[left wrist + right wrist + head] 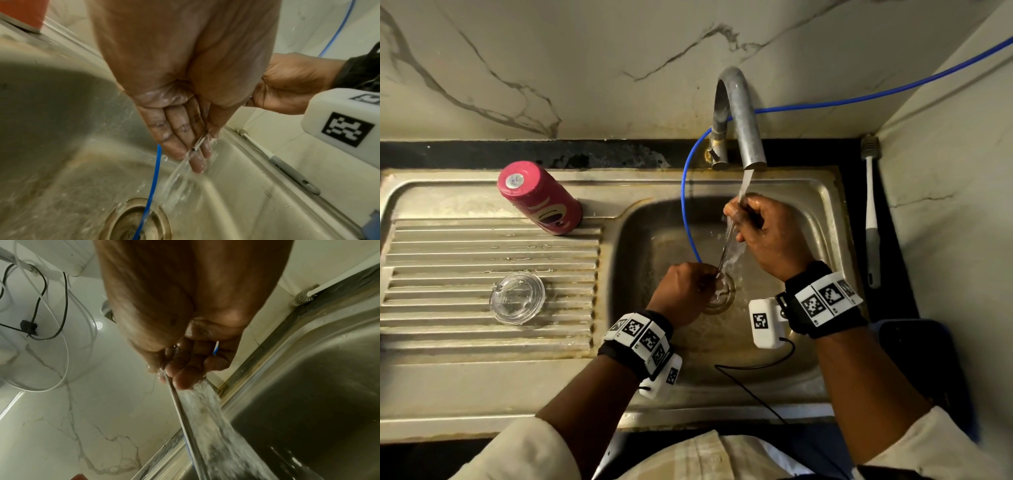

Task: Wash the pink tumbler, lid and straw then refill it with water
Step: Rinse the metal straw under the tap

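Observation:
A thin metal straw (723, 253) slants through the water stream over the sink basin. My right hand (760, 226) grips its top end just under the spout, fingers curled round it (185, 363). My left hand (688, 291) pinches the lower end above the drain. In the left wrist view water runs out of the straw's open tip (195, 147) past my fingers (174, 129). The straw (182, 415) runs beside the stream in the right wrist view. The pink tumbler (537, 198) stands upside down on the drainboard. The clear lid (517, 298) lies on the ribs nearer me.
The faucet (739, 113) is running. A blue hose (686, 212) loops from the wall down into the drain (115, 216). A bottle brush (871, 212) lies on the black counter right of the sink (822, 205). A dark blue object (914, 359) sits at the right front.

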A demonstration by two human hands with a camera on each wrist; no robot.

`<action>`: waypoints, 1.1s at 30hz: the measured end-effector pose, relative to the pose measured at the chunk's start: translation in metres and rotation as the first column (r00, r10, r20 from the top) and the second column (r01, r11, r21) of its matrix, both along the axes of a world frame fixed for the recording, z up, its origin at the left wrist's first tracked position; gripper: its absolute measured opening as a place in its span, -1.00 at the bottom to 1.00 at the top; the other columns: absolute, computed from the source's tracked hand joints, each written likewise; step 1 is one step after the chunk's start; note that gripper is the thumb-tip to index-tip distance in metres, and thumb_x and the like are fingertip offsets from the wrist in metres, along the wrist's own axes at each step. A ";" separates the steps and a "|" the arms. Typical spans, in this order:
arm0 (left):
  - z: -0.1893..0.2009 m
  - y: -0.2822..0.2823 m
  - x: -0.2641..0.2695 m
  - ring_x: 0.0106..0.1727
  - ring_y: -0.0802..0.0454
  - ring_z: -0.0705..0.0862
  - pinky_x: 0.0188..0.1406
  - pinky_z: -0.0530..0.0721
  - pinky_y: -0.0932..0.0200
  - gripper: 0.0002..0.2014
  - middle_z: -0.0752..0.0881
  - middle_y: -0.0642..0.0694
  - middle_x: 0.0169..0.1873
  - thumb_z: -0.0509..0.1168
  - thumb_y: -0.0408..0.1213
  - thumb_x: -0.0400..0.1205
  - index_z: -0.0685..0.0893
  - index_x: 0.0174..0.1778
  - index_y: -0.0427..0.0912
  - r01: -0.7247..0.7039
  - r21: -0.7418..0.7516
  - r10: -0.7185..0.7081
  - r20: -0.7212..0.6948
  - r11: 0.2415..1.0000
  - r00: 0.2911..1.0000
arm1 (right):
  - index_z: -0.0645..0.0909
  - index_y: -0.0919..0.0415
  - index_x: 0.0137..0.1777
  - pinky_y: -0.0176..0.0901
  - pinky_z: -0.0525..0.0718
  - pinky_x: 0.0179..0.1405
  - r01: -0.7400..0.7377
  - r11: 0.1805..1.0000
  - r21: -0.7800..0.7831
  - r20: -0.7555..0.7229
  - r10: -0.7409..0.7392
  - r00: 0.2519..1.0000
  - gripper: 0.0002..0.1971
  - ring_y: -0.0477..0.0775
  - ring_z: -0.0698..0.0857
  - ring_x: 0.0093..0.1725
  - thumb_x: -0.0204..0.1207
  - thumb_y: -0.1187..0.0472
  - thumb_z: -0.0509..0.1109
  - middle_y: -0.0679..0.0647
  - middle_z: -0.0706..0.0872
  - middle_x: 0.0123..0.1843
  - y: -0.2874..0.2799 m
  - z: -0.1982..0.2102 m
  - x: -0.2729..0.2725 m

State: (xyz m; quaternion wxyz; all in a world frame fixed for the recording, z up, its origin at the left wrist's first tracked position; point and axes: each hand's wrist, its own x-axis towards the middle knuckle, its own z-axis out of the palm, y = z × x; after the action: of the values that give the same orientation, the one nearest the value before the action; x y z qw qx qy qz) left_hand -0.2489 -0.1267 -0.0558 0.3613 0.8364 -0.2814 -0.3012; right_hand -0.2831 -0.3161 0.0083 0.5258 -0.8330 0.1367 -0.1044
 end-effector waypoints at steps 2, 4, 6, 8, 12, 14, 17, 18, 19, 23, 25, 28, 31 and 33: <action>0.001 -0.001 0.000 -0.16 0.14 0.82 -0.08 0.79 0.08 -0.84 0.87 0.02 -0.18 0.36 -0.33 0.72 0.87 0.00 -0.09 -0.002 0.001 0.002 -0.016 1.000 1.000 | 0.77 0.28 0.10 -0.35 0.70 -0.23 0.008 1.000 0.001 -0.001 -0.008 1.000 -0.79 -0.13 0.77 -0.29 0.80 0.14 0.40 0.07 0.85 -0.13 -0.001 0.002 -0.001; 0.001 -0.002 0.000 -0.16 0.19 0.82 -0.08 0.81 0.12 -0.85 0.88 0.04 -0.18 0.39 -0.32 0.71 0.88 0.02 -0.07 0.001 0.000 -0.001 -0.026 1.000 1.000 | 0.77 0.32 0.09 -0.44 0.65 -0.26 0.013 1.000 -0.005 0.000 -0.013 1.000 -0.78 -0.19 0.76 -0.31 0.80 0.16 0.40 -0.02 0.82 -0.20 -0.001 0.004 -0.001; 0.000 -0.002 0.000 -0.18 0.21 0.82 -0.07 0.81 0.07 -0.86 0.87 0.05 -0.21 0.41 -0.33 0.69 0.88 -0.02 -0.05 -0.004 -0.002 0.004 -0.016 1.000 1.000 | 0.77 0.30 0.07 -0.50 0.61 -0.25 0.016 1.000 -0.011 -0.006 -0.016 1.000 -0.79 -0.24 0.75 -0.31 0.80 0.16 0.40 -0.14 0.76 -0.26 -0.002 0.005 -0.001; -0.001 -0.002 0.000 -0.19 0.16 0.83 -0.06 0.80 -0.01 -0.86 0.87 0.02 -0.23 0.42 -0.35 0.66 0.88 -0.06 -0.06 -0.022 -0.010 0.021 -0.047 1.000 0.999 | 0.76 0.24 0.06 -0.51 0.62 -0.24 0.008 1.000 0.000 -0.005 -0.008 1.000 -0.83 -0.27 0.76 -0.28 0.80 0.17 0.40 -0.17 0.74 -0.27 -0.002 0.005 -0.002; -0.002 -0.002 0.001 -0.13 0.19 0.83 -0.02 0.81 -0.02 -0.85 0.88 0.05 -0.18 0.45 -0.35 0.64 0.88 0.00 -0.02 -0.019 0.012 0.020 -0.047 1.000 0.999 | 0.76 0.21 0.08 -0.49 0.65 -0.19 -0.013 1.000 0.003 0.011 0.013 1.000 -0.86 -0.30 0.78 -0.23 0.80 0.18 0.40 -0.12 0.82 -0.13 -0.001 0.005 -0.001; -0.004 -0.001 0.001 -0.14 0.18 0.83 -0.03 0.81 -0.05 -0.85 0.87 0.06 -0.19 0.46 -0.36 0.63 0.88 -0.02 -0.02 -0.015 0.013 0.016 -0.058 1.000 0.998 | 0.75 0.19 0.08 -0.43 0.69 -0.13 -0.017 1.000 0.012 0.022 0.016 1.000 -0.87 -0.28 0.79 -0.21 0.80 0.18 0.41 -0.02 0.86 -0.05 -0.001 0.003 -0.001; -0.003 0.000 0.001 -0.14 0.17 0.84 -0.02 0.83 -0.08 -0.85 0.88 0.07 -0.20 0.47 -0.35 0.64 0.88 0.00 -0.01 -0.010 0.011 0.011 -0.057 1.000 0.998 | 0.76 0.21 0.07 -0.43 0.67 -0.15 -0.024 1.000 -0.005 0.018 0.024 1.000 -0.84 -0.25 0.77 -0.24 0.80 0.15 0.40 0.07 0.87 -0.05 -0.002 0.001 0.000; -0.003 0.000 0.001 -0.14 0.19 0.85 -0.01 0.84 -0.05 -0.84 0.88 0.08 -0.19 0.47 -0.36 0.65 0.89 0.02 -0.01 -0.012 0.004 0.012 -0.065 1.000 0.998 | 0.76 0.22 0.08 -0.44 0.66 -0.17 -0.024 1.000 -0.010 0.015 0.024 1.000 -0.84 -0.25 0.77 -0.25 0.80 0.15 0.40 0.07 0.87 -0.05 -0.002 0.001 0.000; -0.002 0.000 0.001 -0.13 0.20 0.84 0.00 0.84 -0.02 -0.83 0.89 0.08 -0.18 0.47 -0.37 0.65 0.89 0.03 -0.02 -0.014 -0.002 0.013 -0.069 1.000 0.997 | 0.76 0.21 0.09 -0.45 0.65 -0.17 -0.023 1.000 -0.013 0.013 0.023 1.000 -0.84 -0.26 0.77 -0.24 0.80 0.16 0.40 0.05 0.86 -0.05 -0.002 0.002 0.000; 0.004 -0.003 0.003 -0.12 0.19 0.85 0.01 0.83 0.13 -0.83 0.89 0.04 -0.14 0.37 -0.28 0.77 0.89 0.05 -0.07 -0.015 -0.008 0.014 -0.096 1.000 0.995 | 0.77 0.30 0.13 -0.48 0.64 -0.20 -0.026 0.999 -0.029 0.007 0.026 1.000 -0.79 -0.25 0.77 -0.24 0.81 0.17 0.38 -0.02 0.83 -0.09 -0.004 0.003 0.000; 0.009 -0.004 0.004 -0.13 0.16 0.85 -0.08 0.79 0.32 -0.79 0.90 -0.01 -0.11 0.31 -0.27 0.82 0.89 0.08 -0.14 -0.013 -0.027 0.009 -0.160 1.000 0.987 | 0.77 0.28 0.13 -0.41 0.68 -0.19 -0.041 0.998 -0.045 0.001 0.041 0.999 -0.77 -0.18 0.78 -0.24 0.82 0.15 0.36 0.03 0.85 -0.08 -0.005 0.002 0.001; 0.010 -0.004 0.006 -0.15 0.16 0.83 -0.23 0.67 0.48 -0.77 0.90 -0.06 -0.08 0.30 -0.26 0.84 0.88 0.12 -0.19 -0.005 -0.032 0.000 -0.161 0.999 0.987 | 0.77 0.25 0.13 -0.41 0.69 -0.16 -0.057 0.997 -0.047 -0.001 0.057 0.998 -0.78 -0.22 0.79 -0.21 0.83 0.14 0.34 0.02 0.85 -0.03 -0.005 0.002 0.002; 0.007 -0.003 0.009 -0.13 0.15 0.85 -0.17 0.73 0.41 -0.77 0.90 -0.01 -0.08 0.30 -0.22 0.84 0.88 0.14 -0.14 0.006 -0.026 -0.010 -0.163 1.000 0.987 | 0.77 0.25 0.14 -0.37 0.71 -0.15 -0.051 0.997 -0.052 -0.010 0.050 0.999 -0.78 -0.20 0.80 -0.22 0.82 0.14 0.36 -0.09 0.82 -0.09 -0.005 0.002 0.003; 0.004 -0.003 0.009 -0.11 0.20 0.85 -0.08 0.78 0.32 -0.78 0.90 0.04 -0.07 0.30 -0.19 0.84 0.88 0.15 -0.11 0.015 -0.020 -0.018 -0.149 1.000 0.989 | 0.77 0.24 0.13 -0.35 0.72 -0.14 -0.050 0.997 -0.060 -0.014 0.049 0.999 -0.79 -0.20 0.79 -0.23 0.82 0.13 0.36 -0.14 0.79 -0.17 -0.005 0.001 0.003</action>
State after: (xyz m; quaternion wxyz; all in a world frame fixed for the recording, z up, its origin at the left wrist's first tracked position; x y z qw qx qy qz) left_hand -0.2400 -0.1296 -0.0514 0.3867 0.8057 -0.2634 -0.3633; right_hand -0.2797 -0.3207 0.0090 0.5020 -0.8523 0.1160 -0.0902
